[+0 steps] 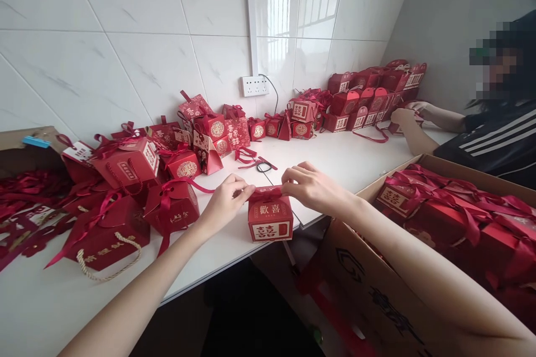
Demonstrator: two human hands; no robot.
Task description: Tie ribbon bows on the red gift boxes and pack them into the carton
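Note:
A small red gift box (270, 213) with gold characters and a white double-happiness label stands upright at the white table's front edge. Across its top runs a dark red ribbon (266, 194). My left hand (229, 199) is closed at the box's left upper side, thumb and forefinger pinching the ribbon. On the opposite side, my right hand (309, 185) is closed too, its fingertips pinching the ribbon at the top right. Its fingers partly hide the box's upper right edge. Just behind the box, a black ring-shaped band (263, 166) and a loose red ribbon (246, 155) lie on the table.
Several finished-looking red boxes (125, 162) crowd the left and back. More are stacked (368, 95) at the far right. A cardboard carton (360, 284) full of boxes stands right, under my forearm. Another person's hands (408, 117) hold a box. A wall socket (255, 86) sits behind.

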